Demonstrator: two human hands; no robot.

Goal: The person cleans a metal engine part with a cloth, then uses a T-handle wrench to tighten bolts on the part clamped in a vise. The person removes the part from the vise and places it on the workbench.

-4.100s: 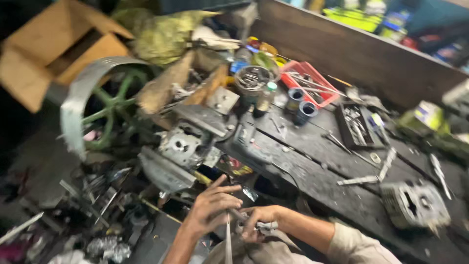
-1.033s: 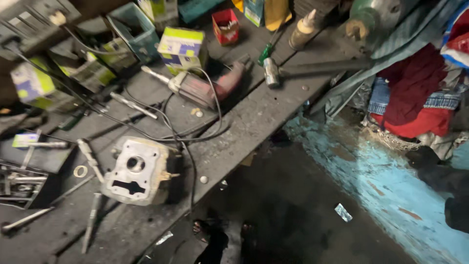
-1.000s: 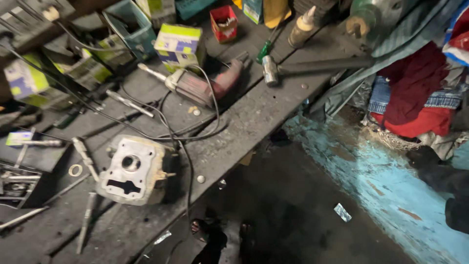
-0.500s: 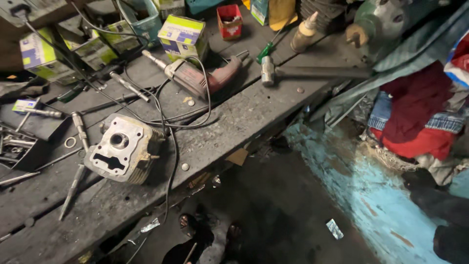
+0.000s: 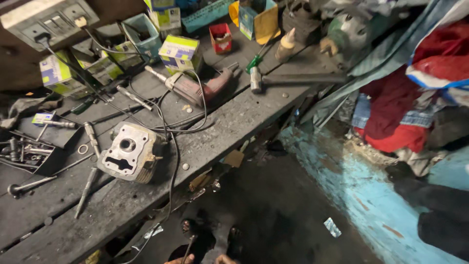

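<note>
Two hands barely show at the frame's bottom, pinching a thin metal rod.
I judge work barely begun: cylinder block sits untouched near the tabletop edge.

Grimy wooden bench with cylinder head, drill, hammer, boxes.

Single head-worn view, looking steeply down from standing height. Fingertips barely clear the bottom edge, pinching a thin metal rod. Up-left of the grip runs the grimy wooden workbench; right of it, the worn blue-painted floor. Mid-range framing.
</note>
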